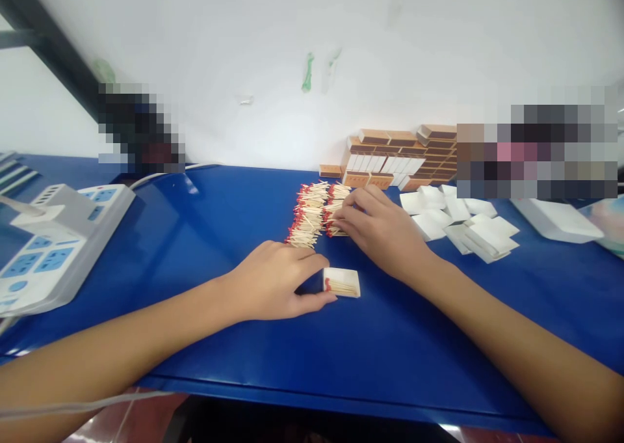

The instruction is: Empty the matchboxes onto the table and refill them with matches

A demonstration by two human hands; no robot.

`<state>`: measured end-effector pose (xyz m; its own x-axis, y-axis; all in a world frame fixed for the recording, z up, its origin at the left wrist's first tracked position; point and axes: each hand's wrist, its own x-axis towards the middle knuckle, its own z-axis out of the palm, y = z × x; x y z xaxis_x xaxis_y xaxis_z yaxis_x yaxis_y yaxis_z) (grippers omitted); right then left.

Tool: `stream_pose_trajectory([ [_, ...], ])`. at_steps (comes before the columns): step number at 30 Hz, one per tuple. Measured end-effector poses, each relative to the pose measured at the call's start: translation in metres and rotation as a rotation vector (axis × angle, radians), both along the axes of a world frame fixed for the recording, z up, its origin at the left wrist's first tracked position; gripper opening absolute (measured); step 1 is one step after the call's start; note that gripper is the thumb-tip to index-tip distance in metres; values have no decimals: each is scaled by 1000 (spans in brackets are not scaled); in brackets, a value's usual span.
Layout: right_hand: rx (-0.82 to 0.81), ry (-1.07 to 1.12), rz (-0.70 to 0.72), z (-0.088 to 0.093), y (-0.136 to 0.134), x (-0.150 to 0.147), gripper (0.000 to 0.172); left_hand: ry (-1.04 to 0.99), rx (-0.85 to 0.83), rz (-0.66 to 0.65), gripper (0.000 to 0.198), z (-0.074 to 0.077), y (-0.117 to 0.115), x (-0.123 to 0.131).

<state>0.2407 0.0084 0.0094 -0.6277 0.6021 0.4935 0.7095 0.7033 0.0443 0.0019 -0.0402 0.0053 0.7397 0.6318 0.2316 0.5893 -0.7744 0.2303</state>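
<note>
My left hand is closed at the left end of a small white matchbox tray, with thumb and index finger at its edges. Several red-headed matches lie in the tray along its near side. Behind it, two rows of loose matches are heaped on the blue table. Over the right-hand row of matches my right hand is bent down, its curled fingertips pinching at matches there. The exact number between those fingers is hidden.
Stacked brown and white matchboxes stand against the wall. Several white trays lie piled right of my right hand. A white power strip with plugs occupies the left side of the blue table. A white box sits far right.
</note>
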Motion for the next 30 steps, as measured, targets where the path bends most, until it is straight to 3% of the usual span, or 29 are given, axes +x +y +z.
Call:
stream_pose_trajectory([
  [6, -3, -43, -8, 3, 3, 1, 27, -66, 53, 73, 35, 1, 1, 0],
  [9, -50, 84, 15, 7, 0, 7, 20, -100, 64, 146, 37, 4, 2, 1],
  [12, -209, 226, 73, 14, -11, 12, 10, -114, 75, 190, 36, 6, 4, 1],
  [15, -394, 240, 131, 19, -26, 12, 8, -127, 81, 195, 35, 7, 4, 1],
  [18, -476, 213, 160, 18, -35, 8, 8, -134, 90, 187, 36, 6, 4, 2],
  [25, -466, 221, 173, 9, -35, 6, 8, -122, 65, 145, 34, 6, 3, 1],
  [30, -522, 215, 172, 14, -36, 11, 8, -123, 60, 142, 35, 6, 3, 1],
])
